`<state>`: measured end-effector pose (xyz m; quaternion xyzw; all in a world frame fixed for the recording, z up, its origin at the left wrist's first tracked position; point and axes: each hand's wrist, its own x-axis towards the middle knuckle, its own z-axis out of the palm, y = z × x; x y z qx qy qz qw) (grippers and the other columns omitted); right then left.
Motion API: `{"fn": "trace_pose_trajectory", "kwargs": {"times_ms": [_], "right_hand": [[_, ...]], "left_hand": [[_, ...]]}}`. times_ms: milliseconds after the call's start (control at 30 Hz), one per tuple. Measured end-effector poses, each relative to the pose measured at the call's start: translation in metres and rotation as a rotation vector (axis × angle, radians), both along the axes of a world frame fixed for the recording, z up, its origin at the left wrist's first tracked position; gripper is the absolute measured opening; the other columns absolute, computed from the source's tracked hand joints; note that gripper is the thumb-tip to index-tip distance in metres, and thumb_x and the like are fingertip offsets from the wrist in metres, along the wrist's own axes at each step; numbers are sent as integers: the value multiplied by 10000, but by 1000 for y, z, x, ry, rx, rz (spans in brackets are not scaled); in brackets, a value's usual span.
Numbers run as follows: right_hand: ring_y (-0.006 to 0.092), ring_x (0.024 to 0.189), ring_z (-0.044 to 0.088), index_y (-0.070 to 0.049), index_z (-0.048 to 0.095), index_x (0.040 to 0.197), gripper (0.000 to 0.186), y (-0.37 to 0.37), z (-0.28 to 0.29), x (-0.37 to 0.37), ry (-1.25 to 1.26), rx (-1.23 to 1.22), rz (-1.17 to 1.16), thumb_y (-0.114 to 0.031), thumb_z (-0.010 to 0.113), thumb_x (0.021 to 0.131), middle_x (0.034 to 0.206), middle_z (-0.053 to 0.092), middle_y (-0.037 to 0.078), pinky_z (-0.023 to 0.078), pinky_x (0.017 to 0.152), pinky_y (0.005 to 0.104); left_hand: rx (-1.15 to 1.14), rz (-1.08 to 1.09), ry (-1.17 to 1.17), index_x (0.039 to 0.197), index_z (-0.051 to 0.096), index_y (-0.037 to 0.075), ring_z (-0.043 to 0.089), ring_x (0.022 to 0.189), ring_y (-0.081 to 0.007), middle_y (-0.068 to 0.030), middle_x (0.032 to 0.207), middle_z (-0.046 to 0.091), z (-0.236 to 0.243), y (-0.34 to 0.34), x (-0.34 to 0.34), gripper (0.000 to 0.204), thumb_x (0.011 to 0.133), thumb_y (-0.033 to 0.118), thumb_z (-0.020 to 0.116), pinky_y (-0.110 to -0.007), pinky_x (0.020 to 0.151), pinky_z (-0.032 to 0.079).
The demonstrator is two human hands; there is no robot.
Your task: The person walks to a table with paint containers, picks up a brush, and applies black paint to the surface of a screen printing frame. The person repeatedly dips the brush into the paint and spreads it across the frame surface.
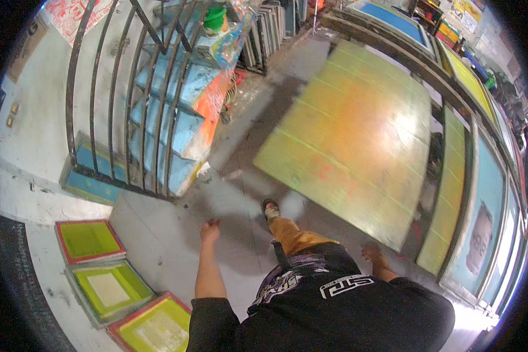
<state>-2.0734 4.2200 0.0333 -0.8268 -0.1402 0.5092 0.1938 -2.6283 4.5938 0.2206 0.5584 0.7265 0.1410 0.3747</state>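
My left hand [210, 230] hangs over the grey floor at my left side. Its fingers are loosely curled, and nothing shows in them. On my right, my blurred hand [371, 252] is close to the near edge of a large board [346, 141] stained yellow-green and orange with pale lines across it. How its fingers are held is smeared, and whether it touches the board is unclear. Between the hands, one shod foot [270, 209] is out in front on the floor.
Several framed printing screens [90, 240] lean along the left wall. Black metal railings [138, 117] guard blue steps [176, 88] ahead left, with a green container [215, 19] on top. A rack [393, 50] holding more frames, including a light-blue screen [484, 193], lines the right side.
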Motion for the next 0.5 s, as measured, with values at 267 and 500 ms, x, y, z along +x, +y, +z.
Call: {"fn": "trace_pose_trajectory", "kwargs": {"times_ms": [267,500], "right_hand": [[202,634,598,-112,595,1004,287,132,-17,-92,102,-46,0,-321,587,807,803,614,58,430,483,351],[192,553,589,-118,600,978,276,246,-25,-163,113,45,-160,-286,648,765,729,610,56,403,404,325]], "left_hand": [[-340,-184,135,1176,531,-8,524,1100,-310,-199,1149,568,-60,190,-44,585,801,436,592,-368,923,402],[-887,-59,272,867,603,-16,579,614,-248,-137,748,628,-162,256,-220,403,781,378,615,-355,633,502]]}}
